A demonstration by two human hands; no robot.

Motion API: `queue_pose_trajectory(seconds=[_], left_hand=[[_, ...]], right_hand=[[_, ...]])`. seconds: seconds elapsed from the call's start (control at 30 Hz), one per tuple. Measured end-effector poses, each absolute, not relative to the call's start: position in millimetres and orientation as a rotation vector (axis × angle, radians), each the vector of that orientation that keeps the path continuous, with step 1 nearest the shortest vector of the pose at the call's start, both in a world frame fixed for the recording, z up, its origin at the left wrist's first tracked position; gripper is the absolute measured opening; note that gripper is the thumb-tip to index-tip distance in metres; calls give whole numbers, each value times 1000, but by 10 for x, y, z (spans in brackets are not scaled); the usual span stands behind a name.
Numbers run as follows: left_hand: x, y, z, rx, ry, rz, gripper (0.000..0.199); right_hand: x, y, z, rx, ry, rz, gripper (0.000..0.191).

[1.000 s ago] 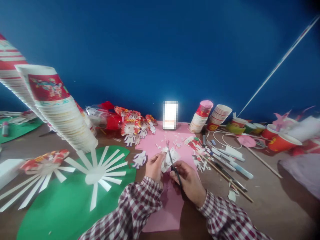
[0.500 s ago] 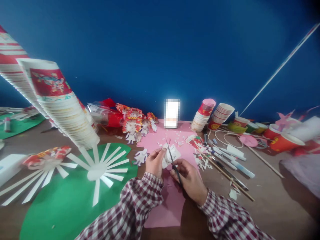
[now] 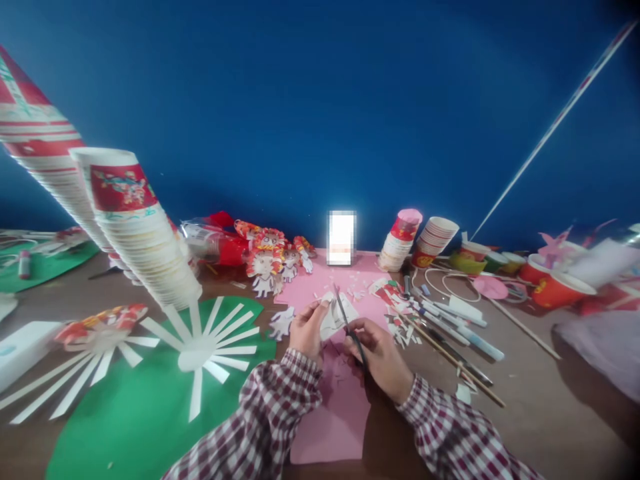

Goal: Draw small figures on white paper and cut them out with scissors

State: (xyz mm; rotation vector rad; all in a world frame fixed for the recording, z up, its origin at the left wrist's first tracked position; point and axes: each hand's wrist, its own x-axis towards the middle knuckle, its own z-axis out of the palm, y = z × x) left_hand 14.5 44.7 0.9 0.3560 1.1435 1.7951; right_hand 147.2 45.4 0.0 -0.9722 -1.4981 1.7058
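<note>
My left hand (image 3: 307,328) pinches the left edge of a small piece of white paper (image 3: 331,323) with faint drawn lines. In my right hand (image 3: 381,353) is a pair of scissors (image 3: 355,335) with dark handles, their blades pointing away and lying over the paper. How far the blades are apart is hard to see. Both hands are above a pink sheet (image 3: 327,433) strewn with paper scraps. Just left of my left hand lies a white cut-out figure (image 3: 283,324).
Stacked paper cups (image 3: 145,233) lean at the left beside a green sheet (image 3: 135,427) with a cup cut into strips (image 3: 195,353). Colored lion cut-outs (image 3: 265,260) sit behind. Markers (image 3: 465,327), a wooden stick (image 3: 455,363) and red cups (image 3: 565,289) lie to the right.
The whole view has shifted slightly, with the background lower now. Both hands keep their holds on the paper and the scissors, and the paper looks slightly turned.
</note>
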Motion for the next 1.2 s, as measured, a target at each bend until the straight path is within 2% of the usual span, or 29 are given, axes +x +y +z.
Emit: queue_pose_trajectory(seconds=[0.23, 0.57, 0.9, 1.2], left_hand=[[194, 411, 25, 368, 1139, 1693, 34], [115, 436, -7, 372, 1379, 1706, 28], [190, 427, -56, 369, 1242, 1713, 35], [240, 392, -40, 328, 1215, 1692, 33]], right_hand=[[1494, 463, -33, -995, -1492, 1751, 29], [1491, 454, -68, -958, -1491, 1776, 29], [1464, 411, -107, -941, -1493, 1776, 30], [1460, 388, -83, -978, -1522, 1726, 27]])
